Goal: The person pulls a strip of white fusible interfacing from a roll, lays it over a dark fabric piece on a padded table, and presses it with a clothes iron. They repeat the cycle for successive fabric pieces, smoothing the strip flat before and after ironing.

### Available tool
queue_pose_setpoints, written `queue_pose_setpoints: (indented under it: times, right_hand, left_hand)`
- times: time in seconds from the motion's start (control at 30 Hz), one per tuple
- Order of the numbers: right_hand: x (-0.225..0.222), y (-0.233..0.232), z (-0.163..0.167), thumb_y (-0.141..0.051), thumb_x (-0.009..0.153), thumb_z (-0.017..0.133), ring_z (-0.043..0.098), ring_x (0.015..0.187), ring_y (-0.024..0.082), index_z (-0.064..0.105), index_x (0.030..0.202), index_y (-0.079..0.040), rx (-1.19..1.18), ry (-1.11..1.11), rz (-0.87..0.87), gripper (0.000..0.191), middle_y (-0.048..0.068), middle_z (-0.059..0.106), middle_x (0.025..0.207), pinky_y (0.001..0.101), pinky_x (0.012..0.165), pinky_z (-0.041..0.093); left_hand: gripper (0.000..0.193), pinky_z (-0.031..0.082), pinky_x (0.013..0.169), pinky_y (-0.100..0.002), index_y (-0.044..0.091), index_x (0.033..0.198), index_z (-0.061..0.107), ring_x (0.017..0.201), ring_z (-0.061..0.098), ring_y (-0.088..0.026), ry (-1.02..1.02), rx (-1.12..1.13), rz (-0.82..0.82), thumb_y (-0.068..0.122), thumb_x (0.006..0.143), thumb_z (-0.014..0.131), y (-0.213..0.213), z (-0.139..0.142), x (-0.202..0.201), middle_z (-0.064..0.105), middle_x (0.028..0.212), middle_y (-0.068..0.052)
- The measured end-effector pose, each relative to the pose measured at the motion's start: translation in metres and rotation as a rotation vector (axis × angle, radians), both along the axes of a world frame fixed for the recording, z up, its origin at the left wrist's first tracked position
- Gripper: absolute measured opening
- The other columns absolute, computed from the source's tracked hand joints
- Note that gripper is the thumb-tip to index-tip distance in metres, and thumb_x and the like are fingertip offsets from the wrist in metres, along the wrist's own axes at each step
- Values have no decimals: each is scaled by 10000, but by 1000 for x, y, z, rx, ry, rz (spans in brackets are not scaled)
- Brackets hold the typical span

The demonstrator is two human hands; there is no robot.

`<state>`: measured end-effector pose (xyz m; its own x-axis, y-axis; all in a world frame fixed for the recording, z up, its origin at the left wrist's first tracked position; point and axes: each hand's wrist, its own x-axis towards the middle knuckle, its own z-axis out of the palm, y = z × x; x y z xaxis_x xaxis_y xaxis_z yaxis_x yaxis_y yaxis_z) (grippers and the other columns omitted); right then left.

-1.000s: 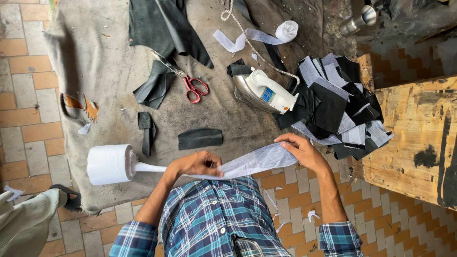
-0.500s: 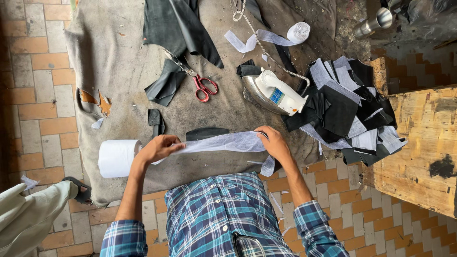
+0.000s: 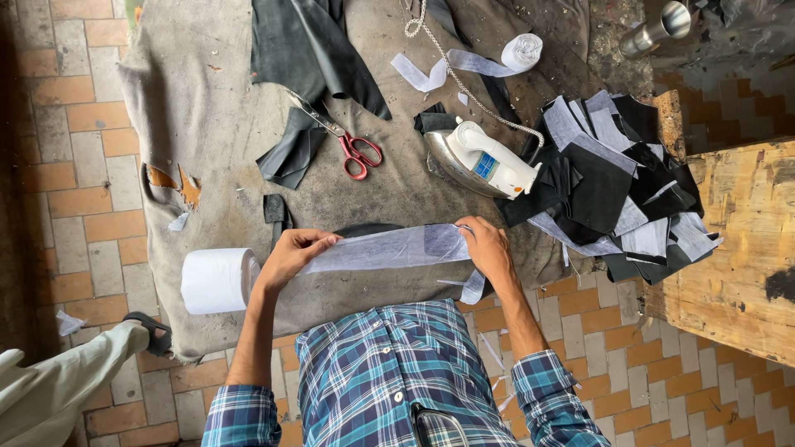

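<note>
1. Holding a white strip taut between both hands, you keep it just above the grey cloth covering the work surface.
2. Your left hand pinches the strip's end nearest the white roll; fingers closed on it.
3. Your right hand grips the other end, fingers closed on it.
4. An iron sits just beyond the strip; red scissors lie to its left; cut black and white pieces are piled at right.
</note>
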<state>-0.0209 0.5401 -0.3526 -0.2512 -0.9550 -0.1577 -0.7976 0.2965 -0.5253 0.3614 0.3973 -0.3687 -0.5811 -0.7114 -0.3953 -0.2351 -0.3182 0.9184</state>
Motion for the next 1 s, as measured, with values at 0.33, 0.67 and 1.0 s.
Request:
queue_pose_setpoints:
  times: [0.33,0.67,1.0]
  right_hand:
    - [5,-2,-25,-208,1006,621,636,1056,281,703,1138,-146,26,113,-45,168,59,712,1072,475,905,403]
    - [36,-17,-40,-101,910,660,589,1107,272,669,1189,-68,-238,490,14,281,101,624,1170,454,982,427]
    - [70,-16,-42,-230,908,764,522,1117,344,639,1255,-123,-147,-103,81,383,126,547,1173,463,993,450]
  left_hand:
    - [324,423,628,-262,61,790,629,673,539,-73,14,54,-9,275,798,872,-2,-32,25,628,729,20]
    - [422,487,618,-331,18,870,667,631,594,-169,-515,-318,-24,345,725,891,-2,-44,-2,660,712,-101]
    - [338,303,520,-284,50,853,601,606,398,-68,-65,65,124,340,917,763,-4,-29,12,488,677,60]
